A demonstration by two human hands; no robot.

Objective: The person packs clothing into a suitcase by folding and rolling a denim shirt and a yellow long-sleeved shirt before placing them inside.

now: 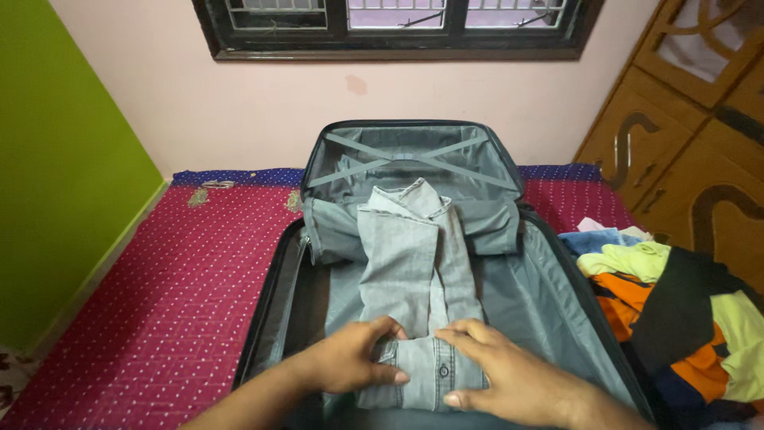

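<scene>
item: jeans (414,263), pale grey denim, folded lengthwise; lying in the lower half of an open case (549,279), legs running up toward the hinge and partly onto the lid (406,151). waistband end nearest the wearer, two dark buttons showing.

left hand (358,358): on the waistband's left edge, fingers curled and thumb over the top, pinching a fold of the denim.

right hand (509,374): palm down on the waistband's right part, fingers spread and flat, pressing the cloth; not closed round anything.

case: dark shell, grey lining, zip edge visible along the left side; lid propped upright against the wall, crossed grey straps (414,155) over its lining. a loose grey flap of lining lies across the hinge under the jeans.

bed cover (175,295): red with small white dots, blue border at the far edge; case rests on it.

clothes pile (676,310): just right of the case, touching its rim; yellow, orange, black, blue pieces mixed.

surroundings: wooden cupboard (676,119) at right, window (398,24) with dark frame above, green wall (64,159) at left.
</scene>
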